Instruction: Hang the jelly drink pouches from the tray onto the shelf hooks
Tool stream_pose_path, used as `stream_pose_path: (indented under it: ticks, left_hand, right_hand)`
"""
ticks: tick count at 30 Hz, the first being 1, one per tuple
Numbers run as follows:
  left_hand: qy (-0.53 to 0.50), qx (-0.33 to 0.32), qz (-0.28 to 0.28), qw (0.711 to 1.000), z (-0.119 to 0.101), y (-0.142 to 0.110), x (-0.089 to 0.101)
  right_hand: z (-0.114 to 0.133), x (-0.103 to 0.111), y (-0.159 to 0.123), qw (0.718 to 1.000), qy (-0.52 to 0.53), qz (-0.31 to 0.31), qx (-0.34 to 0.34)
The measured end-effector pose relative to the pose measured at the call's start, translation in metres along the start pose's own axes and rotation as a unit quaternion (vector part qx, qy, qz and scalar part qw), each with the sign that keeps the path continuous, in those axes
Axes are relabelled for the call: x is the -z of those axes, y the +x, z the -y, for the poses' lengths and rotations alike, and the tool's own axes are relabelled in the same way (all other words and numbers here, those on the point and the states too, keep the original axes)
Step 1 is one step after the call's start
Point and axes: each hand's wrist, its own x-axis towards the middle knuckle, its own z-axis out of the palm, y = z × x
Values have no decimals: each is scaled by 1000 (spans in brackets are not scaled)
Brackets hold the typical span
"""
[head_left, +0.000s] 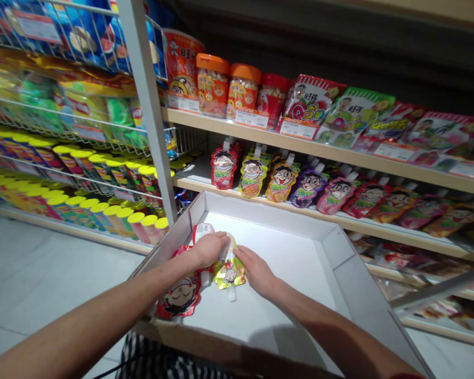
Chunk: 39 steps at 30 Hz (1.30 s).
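A yellow spouted jelly pouch (229,271) lies in the white box (292,252), its capped spout toward me. My left hand (210,248) has its fingers closed on the pouch's far left part. At the far right edge, my right hand (256,268) grips the same pouch, fingers together. Left of it is a red pouch (181,295) with a cartoon face, close to the box's near left corner. Another pouch, red and white (203,230), shows partly behind my left hand, which covers its middle.
Beyond the box, a shelf (260,202) carries a row of coloured spouted pouches (254,173). Above are orange-lidded jars (243,89) and candy bags (312,102). A grey post (152,105) stands at left, beside wire racks of yellow-lidded canisters (102,210).
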Motion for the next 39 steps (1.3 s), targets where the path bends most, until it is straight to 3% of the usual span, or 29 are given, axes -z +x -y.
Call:
stream_pose_path:
  ticks: [5,11,15,19,22,25,32,39]
  left_hand:
    - [77,-55,32,995,10,5,-1]
    - [20,-46,2,999,30,12,-7]
    - [-49,-43,8,998,25,8,-3]
    - [-183,-37,6,982,1,5,3]
    - [-292,7,-2,956,-13,9,6]
    - [-324,39,-15,945,-14,15,8]
    - [-358,80,-24,930,-3,23,0]
    - [-312,65,-26,947,3,21,-11]
  right_hand:
    - [-8,-1,-7,999,-24,9,45]
    - [-8,1,0,997,43,-29,54]
    - [-2,20,14,982,145,-120,-13]
    - [5,34,29,939,258,-190,-121]
    - [6,36,35,895,359,-181,-191]
    - [3,33,36,863,425,-171,-213]
    - [-5,17,32,852,426,-157,-260]
    - [-3,7,36,832,459,-178,-256]
